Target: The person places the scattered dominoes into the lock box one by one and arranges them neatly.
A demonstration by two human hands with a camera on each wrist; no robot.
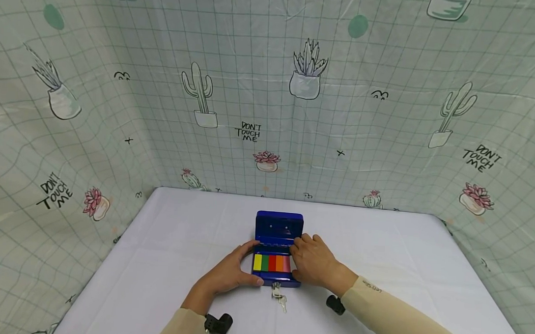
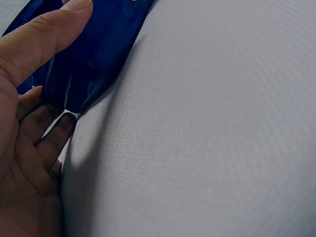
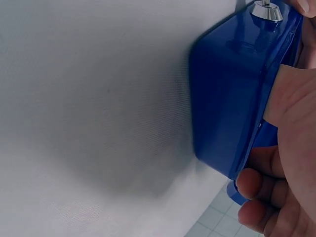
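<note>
A blue metal cash box (image 1: 276,276) stands on the table with its lid (image 1: 278,225) raised at the back. Inside lies a row of coloured blocks (image 1: 272,263): yellow, green, red, orange and pink. My left hand (image 1: 228,274) grips the left side, thumb at the front corner and fingers toward the hinge. Over the right wall comes my right hand (image 1: 314,259), its thumb reaching inside beside the pink block. Its curled fingers (image 3: 249,182) lie at the rear right corner; other fingertips are hidden. A key (image 1: 282,301) hangs from the front lock (image 3: 266,11).
White cloth covers the table (image 1: 194,223). A patterned curtain (image 1: 269,108) with cactus drawings hangs behind and at both sides. Black wrist cameras (image 1: 218,324) sit on both forearms.
</note>
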